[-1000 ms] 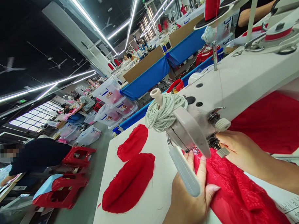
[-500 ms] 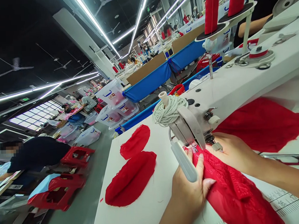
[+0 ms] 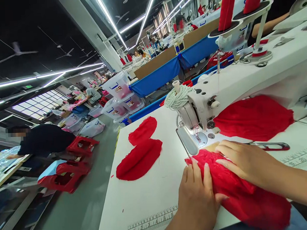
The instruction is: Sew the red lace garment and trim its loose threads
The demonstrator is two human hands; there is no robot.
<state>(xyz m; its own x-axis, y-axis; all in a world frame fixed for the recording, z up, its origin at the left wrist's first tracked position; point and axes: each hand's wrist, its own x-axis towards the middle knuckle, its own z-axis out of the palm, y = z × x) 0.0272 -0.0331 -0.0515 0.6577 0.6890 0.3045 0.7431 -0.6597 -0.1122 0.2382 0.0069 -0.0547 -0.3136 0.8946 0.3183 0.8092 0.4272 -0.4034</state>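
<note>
A piece of red lace fabric [image 3: 236, 186] lies bunched on the white table in front of the sewing machine [image 3: 193, 110], apart from its needle plate [image 3: 201, 138]. My left hand [image 3: 196, 190] grips the fabric's left edge, fingers stretched over it and thumb at its side. Farther right, my right hand [image 3: 248, 158] holds the upper part of the fabric between thumb and fingers. A small pale glint shows by that thumb, too small to name. Metal tweezers [image 3: 272, 146] lie beyond the right hand, partly hidden.
Two red fabric pieces [image 3: 140, 160] lie on the table's left side. Another red piece [image 3: 254, 118] sits under the machine arm. Red thread cones [image 3: 226, 11] stand above it. Ruler markings [image 3: 152, 222] run along the front. Red stools [image 3: 65, 175] and a co-worker [image 3: 47, 140] are left.
The lace fabric has come out from under the presser foot toward me, baring the needle plate. Both hands have drawn back with it, and the camera view has shifted slightly.
</note>
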